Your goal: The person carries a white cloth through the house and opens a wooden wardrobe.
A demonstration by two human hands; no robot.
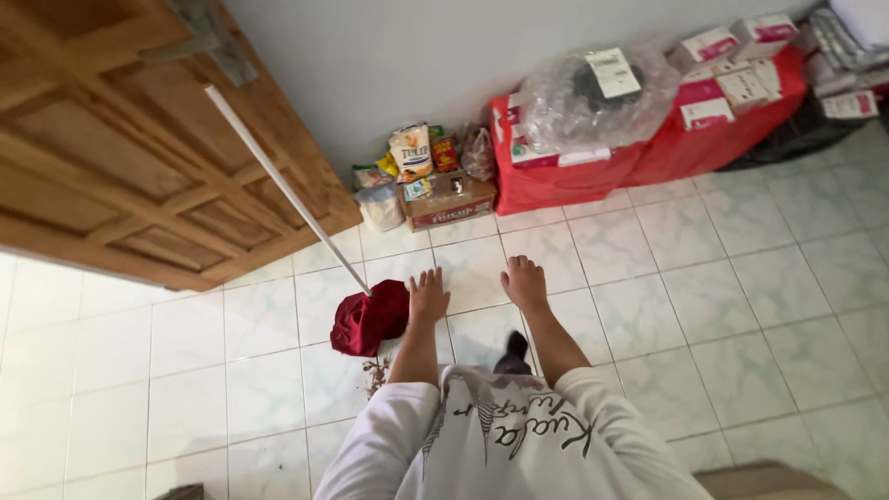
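Mop head, dark red cloth, sits bunched on the white tile floor just left of our left hand; its white pole slants up and back to lean vs. the wooden door. Small pile of dark crumbs/debris lies just below the cloth.

Both hands are out in front, empty. Left hand is flat-ish w/ fingers spread, nearly touching the cloth but gripping nothing. Right hand has fingers curled loosely down, holds nothing, well apart from the mop.

Risks as we judge them: pole is only propped, so a nudge to the cloth or a swing of the door could send it sliding down onto us. We're leaning fwd over glossy tile, a foot just visible below, so a slip is possible, esp. if the floor's damp (can't tell). Debris could get scattered by the cloth. Grocery packets and carton by the wall, plus red-covered boxes, are close enough for a falling pole to knock.
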